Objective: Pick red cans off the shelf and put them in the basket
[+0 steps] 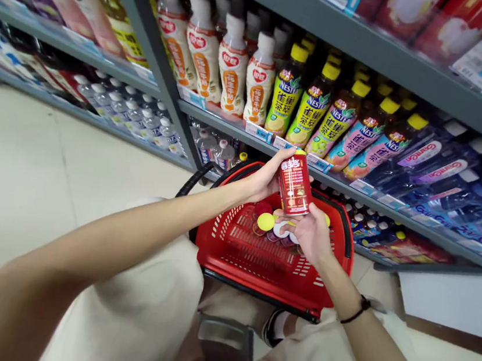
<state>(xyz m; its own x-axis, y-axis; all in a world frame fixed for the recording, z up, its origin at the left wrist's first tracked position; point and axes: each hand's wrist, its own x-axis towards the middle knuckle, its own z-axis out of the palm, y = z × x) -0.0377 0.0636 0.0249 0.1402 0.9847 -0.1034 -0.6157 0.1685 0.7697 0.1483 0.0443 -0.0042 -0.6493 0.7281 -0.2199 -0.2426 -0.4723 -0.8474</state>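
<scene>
A red drink can [294,185] with white lettering is tilted above the basket, held in both hands. My left hand [265,177] wraps its upper part, while my right hand [312,234] grips its lower end from below. Under them stands a red plastic shopping basket [250,281], its black handles folded to the sides. Several drinks lie inside, including one with a yellow cap [265,221], and my hands partly hide them.
Shelves [312,169] run along the left and ahead, stocked with yellow-capped Nestlé tea bottles [320,111], white-capped milk drinks [233,65] and bottled water [126,111]. Pale floor tiles [17,176] lie to the left. My beige shorts [141,309] fill the lower foreground.
</scene>
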